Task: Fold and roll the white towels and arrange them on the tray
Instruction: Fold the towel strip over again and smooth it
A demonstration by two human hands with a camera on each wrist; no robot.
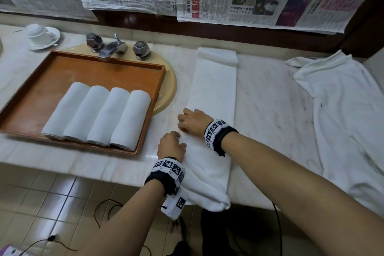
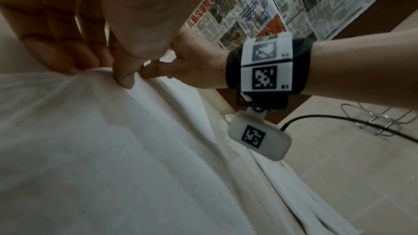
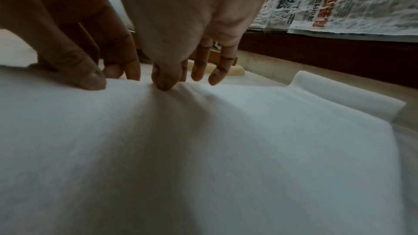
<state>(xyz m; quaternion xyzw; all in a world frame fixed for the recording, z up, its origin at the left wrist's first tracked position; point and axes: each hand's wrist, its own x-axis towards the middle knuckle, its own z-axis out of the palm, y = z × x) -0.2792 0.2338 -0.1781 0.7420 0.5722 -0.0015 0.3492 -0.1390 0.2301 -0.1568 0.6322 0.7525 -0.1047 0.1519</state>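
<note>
While four rolled towels (image 1: 97, 114) already sit on the wooden tray (image 1: 62, 68), my left hand (image 1: 171, 145) and right hand (image 1: 192, 119) pinch the folded towel's (image 1: 214, 93) left edge on the table (image 1: 270, 100); another unfolded towel (image 1: 342, 100) waits

head camera looks down and forward from above the counter (image 1: 270, 97), wide, taking in tray (image 1: 52, 68), sink taps and newspaper wall. left wrist camera sits very close under the left hand (image 2: 95, 24), low over the folded towel (image 2: 113, 149), facing across to the right hand (image 2: 199, 63). right wrist camera, equally close, faces the tray side. all three share the towel's left edge.
</note>
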